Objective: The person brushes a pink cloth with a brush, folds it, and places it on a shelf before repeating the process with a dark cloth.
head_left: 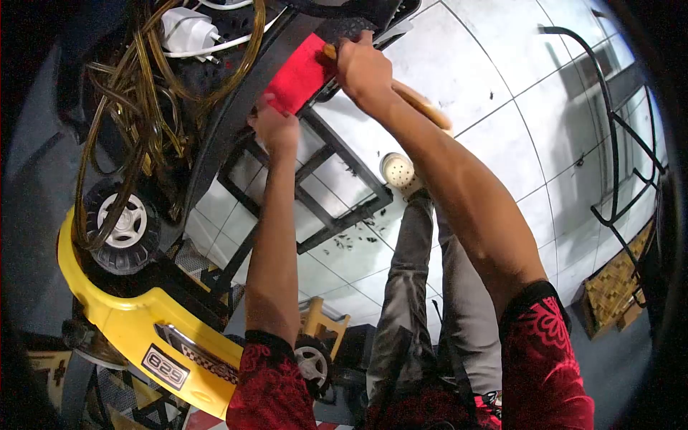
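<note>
A flat bright red piece (299, 73) lies slanted along the edge of a black frame at upper middle. My left hand (276, 127) is closed at its lower end, with the fingertips on its edge, slightly blurred. At the upper end, my right hand (364, 70) is closed around a tool with a long wooden handle (421, 106). The handle sticks out behind the wrist, and a short yellowish-brown end shows ahead of the fingers by the red piece. What kind of tool it is cannot be made out. Below the hands stands a black barred frame (304, 172).
At left, brown translucent tubing (140, 107) and a white plug (188, 32) rest on a black surface. Below is a yellow toy vehicle (136, 322) with black wheels. Dark scraps (358, 233) litter the white tiles near a pale clog (398, 172). Black metal tubing (610, 122) stands right.
</note>
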A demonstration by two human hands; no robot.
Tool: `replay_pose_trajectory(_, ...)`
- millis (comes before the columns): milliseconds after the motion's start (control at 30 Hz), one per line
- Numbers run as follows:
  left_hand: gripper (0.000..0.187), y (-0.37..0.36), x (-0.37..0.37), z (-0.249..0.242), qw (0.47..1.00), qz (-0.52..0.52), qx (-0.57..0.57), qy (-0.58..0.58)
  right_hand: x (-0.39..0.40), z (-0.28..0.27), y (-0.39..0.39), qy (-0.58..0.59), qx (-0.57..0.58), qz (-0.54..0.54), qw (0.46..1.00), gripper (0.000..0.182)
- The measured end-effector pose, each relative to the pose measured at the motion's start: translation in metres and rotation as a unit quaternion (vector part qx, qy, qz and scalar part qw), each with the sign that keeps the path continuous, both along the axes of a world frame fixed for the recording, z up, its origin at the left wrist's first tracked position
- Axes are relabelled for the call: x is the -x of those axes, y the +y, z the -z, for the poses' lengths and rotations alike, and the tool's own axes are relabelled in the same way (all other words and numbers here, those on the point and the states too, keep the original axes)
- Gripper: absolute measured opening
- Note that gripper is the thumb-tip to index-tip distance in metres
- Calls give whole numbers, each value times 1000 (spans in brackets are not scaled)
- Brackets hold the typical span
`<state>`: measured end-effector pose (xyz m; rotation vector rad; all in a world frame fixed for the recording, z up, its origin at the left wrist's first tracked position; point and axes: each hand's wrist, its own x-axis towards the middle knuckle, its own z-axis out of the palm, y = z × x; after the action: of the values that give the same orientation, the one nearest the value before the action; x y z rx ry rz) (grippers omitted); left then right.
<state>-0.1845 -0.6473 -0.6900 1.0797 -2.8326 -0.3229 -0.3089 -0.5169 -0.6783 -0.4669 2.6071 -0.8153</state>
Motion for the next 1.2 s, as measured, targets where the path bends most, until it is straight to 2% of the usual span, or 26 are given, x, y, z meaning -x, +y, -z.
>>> replay_pose_trajectory(33, 36, 1, -4, 6, 998, 48, 47, 9, 2, 2, 4, -2, -18, -17, 1000, 21)
replay_pose_trajectory(67, 44, 1, -7, 12, 998, 34, 54, -13, 4, 4, 5, -3, -34, -33, 999, 21)
replay_pose_trajectory(100, 52, 14, 2, -1, 997, 20, 60, -33, 4, 8, 4, 5, -37, -19, 999, 29)
replay_pose_trajectory(133, 60, 21, 12, -11, 996, 6, 65, -55, 4, 6, 6, -5, 17, -26, 1000, 32)
replay_pose_trajectory(200, 59, 21, 31, -26, 998, 49, -15, -32, 1, 3, 11, -26, 122, -40, 991, 38)
replay_pose_trajectory(233, 58, 20, 36, -28, 996, 71, -56, -20, 2, 17, 8, -23, 189, -90, 978, 45)
replay_pose_trajectory(300, 48, 8, 48, -19, 989, 127, -68, 18, -6, 32, 0, -46, 176, -79, 980, 43)
replay_pose_trajectory(400, 49, -15, 65, 1, 985, 155, -60, 42, -5, 25, 2, -71, 91, -95, 989, 36)
replay_pose_trajectory(467, 52, -25, 70, 16, 985, 139, -59, 81, -4, 19, 4, -89, 32, -111, 989, 36)
replay_pose_trajectory(567, 66, -9, 68, 13, 992, -3, -84, -96, -5, 21, 2, -82, -21, -113, 990, 40)
replay_pose_trajectory(667, 78, 13, 79, 3, 965, -110, -79, -226, -5, 22, 5, -92, -3, -93, 991, 46)
replay_pose_trajectory(800, 78, 14, 71, 18, 990, -66, -31, -119, -8, 17, 4, -97, 9, -86, 992, 52)
replay_pose_trajectory(867, 79, 14, 75, 10, 991, -33, -106, -78, -7, 14, 7, -124, 24, -86, 988, 53)
replay_pose_trajectory(933, 79, 17, 76, 10, 988, -26, -126, -80, -9, 9, 17, -113, 75, -81, 987, 52)
replay_pose_trajectory(1000, 79, 18, 73, 8, 987, -51, -82, -128, -20, 1, 29, -95, 171, -45, 980, 49)
replay_pose_trajectory(1033, 79, 19, 72, 13, 991, -53, -21, -119, -26, -1, 40, -75, 240, -10, 968, 46)
replay_pose_trajectory(1067, 79, 21, 67, 14, 994, -28, -31, -103, -31, -4, 52, -53, 306, 24, 950, 44)
replay_pose_trajectory(1133, 80, 49, 59, -10, 996, 27, -52, -67, -39, -24, 79, -16, 275, 18, 961, 43)
replay_pose_trajectory(1167, 78, 64, 51, -16, 994, 61, -48, -72, -50, -26, 91, -9, 246, 46, 968, 39)
replay_pose_trajectory(1200, 78, 80, 41, -26, 992, 95, -42, -76, -53, -61, 107, -53, 224, 97, 968, 40)
